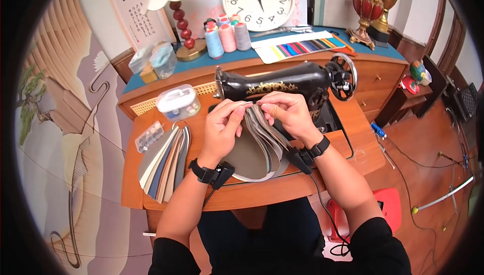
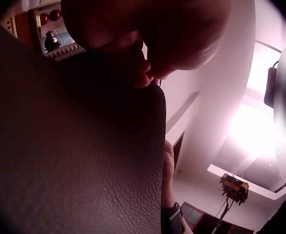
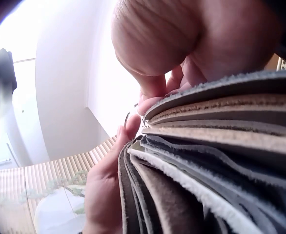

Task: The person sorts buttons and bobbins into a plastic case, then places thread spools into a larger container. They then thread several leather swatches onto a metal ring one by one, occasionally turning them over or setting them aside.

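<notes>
A bundle of grey and brown swatches [image 1: 263,141] hangs from both hands above the table's front part. The left hand [image 1: 225,126] pinches a thin metal ring at its top; the right hand [image 1: 291,116] pinches the swatch tops beside it. In the right wrist view the swatches [image 3: 221,141] fan out below the right hand [image 3: 182,44], with the left hand [image 3: 104,195] across from it at the ring [image 3: 127,118]. One dark leathery swatch [image 2: 99,156] fills much of the left wrist view, under the left hand [image 2: 153,34].
Another ringed swatch fan [image 1: 169,166] lies at the left, near a small clear case [image 1: 150,136] and a lidded box [image 1: 177,105]. Behind the hands stands a black sewing machine [image 1: 272,79]. Thread cones [image 1: 228,38], a lamp [image 1: 191,48] and a colour card [image 1: 297,47] occupy the back shelf.
</notes>
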A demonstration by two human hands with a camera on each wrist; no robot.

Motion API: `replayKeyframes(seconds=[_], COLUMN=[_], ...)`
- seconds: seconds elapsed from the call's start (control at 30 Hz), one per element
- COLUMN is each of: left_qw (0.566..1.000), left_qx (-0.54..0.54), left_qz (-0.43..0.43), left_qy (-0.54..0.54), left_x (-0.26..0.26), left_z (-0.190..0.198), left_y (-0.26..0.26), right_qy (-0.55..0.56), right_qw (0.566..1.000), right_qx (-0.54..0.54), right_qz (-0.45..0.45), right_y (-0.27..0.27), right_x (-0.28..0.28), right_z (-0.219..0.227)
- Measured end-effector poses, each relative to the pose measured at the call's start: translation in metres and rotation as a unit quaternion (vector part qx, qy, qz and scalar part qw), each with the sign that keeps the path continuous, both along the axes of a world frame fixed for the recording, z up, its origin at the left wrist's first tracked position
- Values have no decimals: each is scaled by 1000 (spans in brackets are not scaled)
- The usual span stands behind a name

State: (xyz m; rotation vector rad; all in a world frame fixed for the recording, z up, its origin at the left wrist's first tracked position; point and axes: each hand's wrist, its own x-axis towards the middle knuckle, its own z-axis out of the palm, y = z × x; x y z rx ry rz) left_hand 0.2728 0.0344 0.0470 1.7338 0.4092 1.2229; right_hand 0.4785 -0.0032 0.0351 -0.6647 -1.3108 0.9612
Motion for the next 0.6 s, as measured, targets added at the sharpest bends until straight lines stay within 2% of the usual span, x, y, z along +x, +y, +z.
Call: replayKeyframes(seconds=[0.03, 0.1, 0.47, 0.6], left_qw=[1000, 994, 992, 989], left_qx=[-7, 59, 88, 97], left_qz=[-3, 64, 67, 84], left_qy=[4, 66, 67, 79], left_x=[1, 2, -2, 1], left_z=[2, 4, -1, -4], left_y=[-3, -7, -9, -11], right_qy=[4, -7, 2, -51], right_qw=[1000, 1000, 1000, 997], right_qx=[9, 24, 20, 39], right_qz=[9, 4, -19, -46], right_y=[-1, -1, -8, -11], right_x=[-2, -3, -13, -14], right_z=[-2, -5, -3, -3])
